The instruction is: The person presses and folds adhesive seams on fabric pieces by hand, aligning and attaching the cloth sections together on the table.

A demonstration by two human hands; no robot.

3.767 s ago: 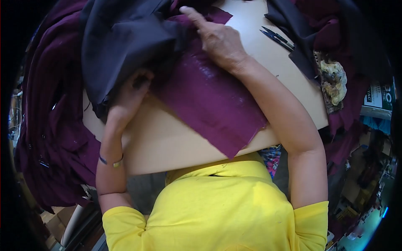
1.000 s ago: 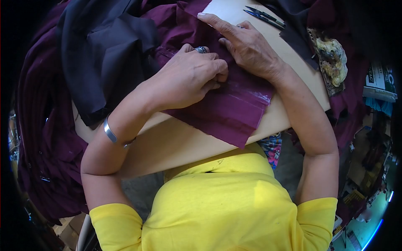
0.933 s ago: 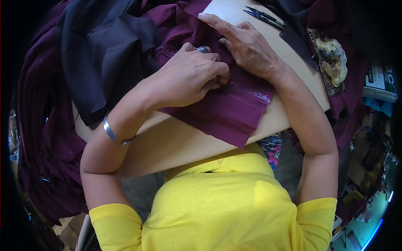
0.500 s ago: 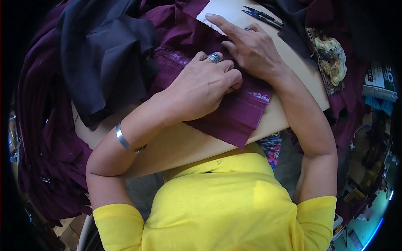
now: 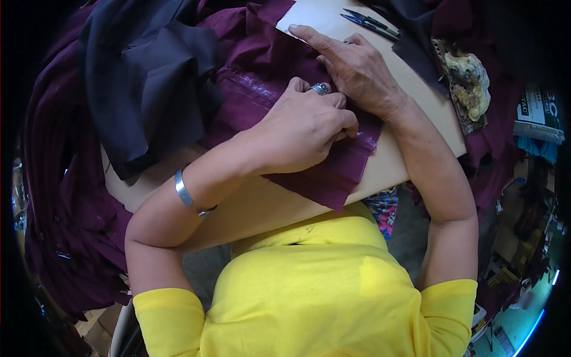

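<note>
A maroon cloth (image 5: pixel 333 172) lies over the pale board, with whitish marks along a seam. My left hand (image 5: pixel 306 122), the one on the left side of the view with a ring and a silver bracelet, rests on it with fingers curled in; what its fingertips pinch, if anything, is hidden. Just above and to the right, my right hand (image 5: pixel 360 68) lies on the cloth's upper edge. Its index finger stretches out over a white patch (image 5: pixel 291 21), and its thumb is apart from that finger.
Dark cloth (image 5: pixel 148 89) is heaped at the left beside hanging maroon fabric (image 5: pixel 59 178). Black thread snips (image 5: pixel 372 25) lie on the pale board (image 5: pixel 431 128) at the top right. A yellowish lump (image 5: pixel 470 86) sits at the board's right edge.
My left hand has slid right and slightly down across the cloth. The cloth's lower right corner has shifted a little left. My right hand has barely moved.
</note>
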